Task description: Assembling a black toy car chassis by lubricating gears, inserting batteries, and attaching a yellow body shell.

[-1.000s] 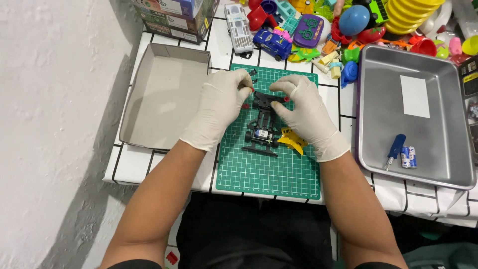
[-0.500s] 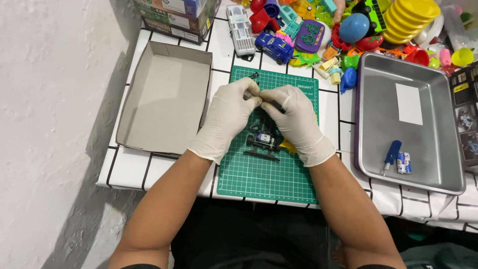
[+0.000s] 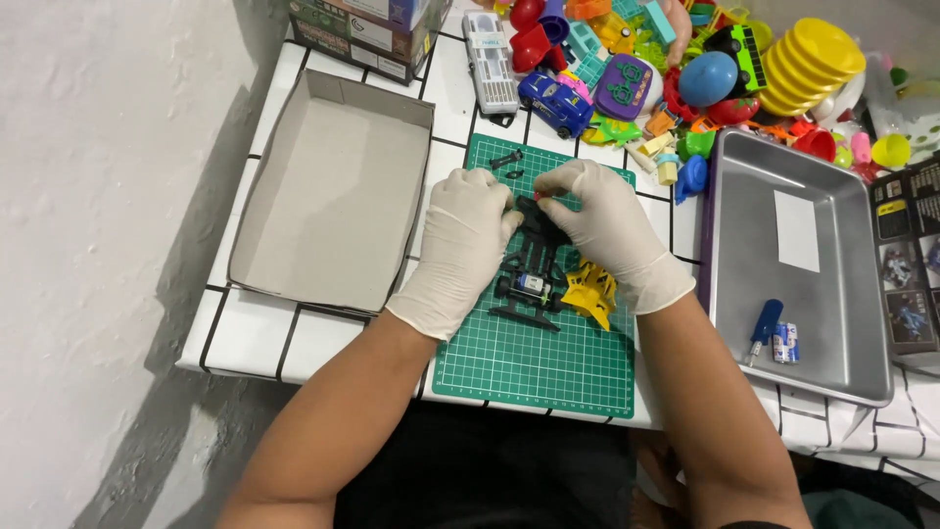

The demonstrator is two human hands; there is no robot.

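A black toy car chassis [image 3: 534, 263] lies on the green cutting mat [image 3: 534, 362], a small battery visible in its lower part. Both hands wear white gloves. My left hand [image 3: 460, 245] grips the chassis from the left. My right hand [image 3: 607, 230] pinches its upper end, where a small red part shows between the fingertips. A yellow toy body piece [image 3: 589, 292] lies on the mat just under my right wrist. Two small black parts [image 3: 507, 162] rest at the mat's top left corner.
An empty grey cardboard tray [image 3: 328, 196] sits to the left. A metal tray [image 3: 793, 264] on the right holds a blue screwdriver [image 3: 764, 328], a small battery [image 3: 785, 343] and a white paper. Several colourful toys [image 3: 676, 69] crowd the back, including a blue car [image 3: 554, 102].
Both hands have stayed on the chassis and drawn closer together at its upper end. The head camera has shifted slightly.
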